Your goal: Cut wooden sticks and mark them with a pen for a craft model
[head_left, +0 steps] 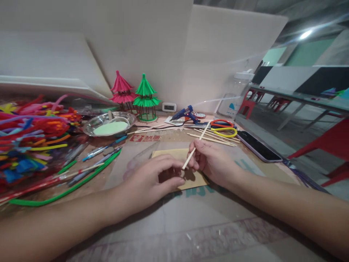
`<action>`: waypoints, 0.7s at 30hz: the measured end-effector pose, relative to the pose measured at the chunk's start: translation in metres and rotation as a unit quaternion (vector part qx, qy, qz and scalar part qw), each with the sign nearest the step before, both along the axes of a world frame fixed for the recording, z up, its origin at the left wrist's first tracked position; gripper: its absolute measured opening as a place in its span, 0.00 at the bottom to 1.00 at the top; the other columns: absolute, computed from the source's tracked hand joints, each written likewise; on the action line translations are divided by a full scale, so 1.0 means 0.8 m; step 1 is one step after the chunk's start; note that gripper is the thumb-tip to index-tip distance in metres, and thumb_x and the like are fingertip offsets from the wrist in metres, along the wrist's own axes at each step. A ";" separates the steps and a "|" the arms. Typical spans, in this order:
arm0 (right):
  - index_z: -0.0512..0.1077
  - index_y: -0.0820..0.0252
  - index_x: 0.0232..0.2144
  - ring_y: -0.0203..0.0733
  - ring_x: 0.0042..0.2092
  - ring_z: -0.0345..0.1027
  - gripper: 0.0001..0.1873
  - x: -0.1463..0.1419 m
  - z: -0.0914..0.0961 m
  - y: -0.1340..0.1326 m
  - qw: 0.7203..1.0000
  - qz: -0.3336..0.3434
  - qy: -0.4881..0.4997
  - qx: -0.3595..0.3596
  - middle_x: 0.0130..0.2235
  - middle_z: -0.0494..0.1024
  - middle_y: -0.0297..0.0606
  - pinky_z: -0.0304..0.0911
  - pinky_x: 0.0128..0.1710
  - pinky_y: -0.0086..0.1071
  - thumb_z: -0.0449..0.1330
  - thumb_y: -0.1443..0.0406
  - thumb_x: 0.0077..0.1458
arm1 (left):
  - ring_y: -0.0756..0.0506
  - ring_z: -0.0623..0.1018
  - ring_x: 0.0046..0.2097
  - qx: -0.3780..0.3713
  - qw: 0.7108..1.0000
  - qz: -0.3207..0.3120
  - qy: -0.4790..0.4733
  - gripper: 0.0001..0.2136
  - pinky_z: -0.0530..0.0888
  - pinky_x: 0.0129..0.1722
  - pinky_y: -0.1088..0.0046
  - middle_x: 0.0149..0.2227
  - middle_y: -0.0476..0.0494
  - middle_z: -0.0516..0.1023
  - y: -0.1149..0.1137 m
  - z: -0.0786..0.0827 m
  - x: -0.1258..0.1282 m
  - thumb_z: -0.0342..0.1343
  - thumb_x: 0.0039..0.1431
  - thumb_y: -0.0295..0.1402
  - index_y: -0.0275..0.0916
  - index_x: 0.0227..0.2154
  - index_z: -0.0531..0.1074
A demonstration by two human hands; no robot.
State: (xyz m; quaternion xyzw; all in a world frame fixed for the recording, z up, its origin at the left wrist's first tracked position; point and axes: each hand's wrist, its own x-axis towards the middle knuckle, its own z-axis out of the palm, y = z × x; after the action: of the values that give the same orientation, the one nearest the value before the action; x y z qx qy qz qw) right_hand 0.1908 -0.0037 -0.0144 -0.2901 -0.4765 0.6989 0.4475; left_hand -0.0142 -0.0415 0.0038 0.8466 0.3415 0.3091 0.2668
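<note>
My right hand is closed in a pinch on a thin wooden stick, which slants up and away from its lower tip near my left fingers. My left hand rests with curled fingers on a tan cardboard piece, fingertips right at the stick's lower end. A clear plastic ruler lies just left of the cardboard. Whether the left fingers pinch anything small is hidden.
Several loose sticks, red and yellow loops, a blue glue gun and a phone lie beyond. A pile of pipe cleaners, pens, a metal dish and two paper pagodas stand left.
</note>
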 end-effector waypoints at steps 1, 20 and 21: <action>0.72 0.59 0.28 0.33 0.20 0.66 0.18 0.000 -0.001 0.002 1.000 0.006 0.001 -0.007 0.21 0.78 0.34 0.61 0.21 0.25 0.65 0.50 0.57 | 0.49 0.79 0.39 0.003 1.000 -0.001 -0.006 0.06 0.73 0.40 0.73 0.38 0.50 0.82 0.001 -0.002 0.000 0.60 0.63 0.32 0.44 0.42 0.78; 0.70 0.57 0.29 0.32 0.19 0.63 0.16 -0.001 -0.001 -0.001 0.999 0.042 -0.002 0.002 0.21 0.77 0.31 0.60 0.21 0.25 0.68 0.53 0.53 | 0.48 0.79 0.42 0.031 0.999 -0.019 -0.012 0.08 0.73 0.44 0.71 0.39 0.48 0.82 0.001 -0.004 -0.001 0.52 0.67 0.28 0.41 0.37 0.77; 0.70 0.57 0.29 0.32 0.19 0.63 0.16 -0.001 -0.001 -0.001 0.999 0.042 -0.002 0.002 0.21 0.77 0.31 0.60 0.21 0.25 0.68 0.53 0.53 | 0.48 0.79 0.41 0.029 0.999 -0.022 -0.015 0.07 0.73 0.43 0.72 0.39 0.48 0.82 0.001 -0.005 -0.001 0.53 0.67 0.29 0.41 0.37 0.77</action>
State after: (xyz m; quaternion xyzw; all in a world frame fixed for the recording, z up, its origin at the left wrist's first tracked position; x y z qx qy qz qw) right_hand 0.1899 -0.0046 -0.0148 -0.2700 -0.4907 0.7155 0.4175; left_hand -0.0152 -0.0410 0.0001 0.8564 0.3100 0.3258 0.2538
